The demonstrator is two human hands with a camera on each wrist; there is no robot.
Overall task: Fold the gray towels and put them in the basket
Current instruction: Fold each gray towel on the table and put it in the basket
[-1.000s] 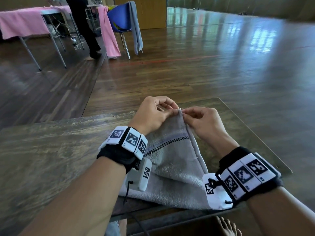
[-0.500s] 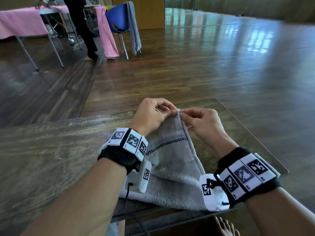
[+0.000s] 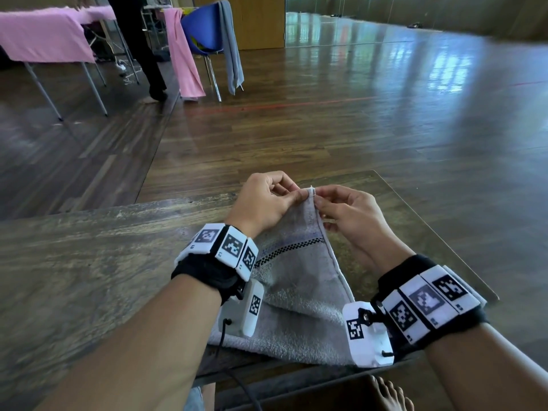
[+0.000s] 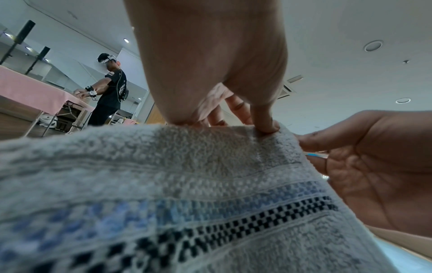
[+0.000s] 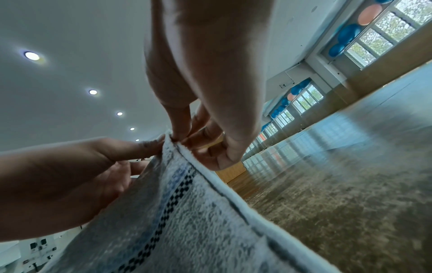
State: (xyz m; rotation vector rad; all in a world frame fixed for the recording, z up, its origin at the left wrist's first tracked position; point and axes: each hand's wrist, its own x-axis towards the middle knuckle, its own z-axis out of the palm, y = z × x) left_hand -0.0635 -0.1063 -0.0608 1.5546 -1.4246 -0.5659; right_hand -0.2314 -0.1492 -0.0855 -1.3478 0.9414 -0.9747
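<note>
Together, both hands (image 3: 308, 203) pinching towel (image 3: 299, 280)

Left hand (image 3: 264, 200) and right hand (image 3: 344, 209) raised together, fingertips nearly touching, each in a pinching grip.

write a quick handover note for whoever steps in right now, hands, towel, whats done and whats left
Left hand and right hand both pinch the same raised corner of the gray towel. The rest of the towel lies on the wooden table, near its front edge.
Done: corners seem brought together; the fold is not laid flat.
Left: finish folding and put it in the basket, which is not in view. Another gray towel hangs on the blue chair.
</note>
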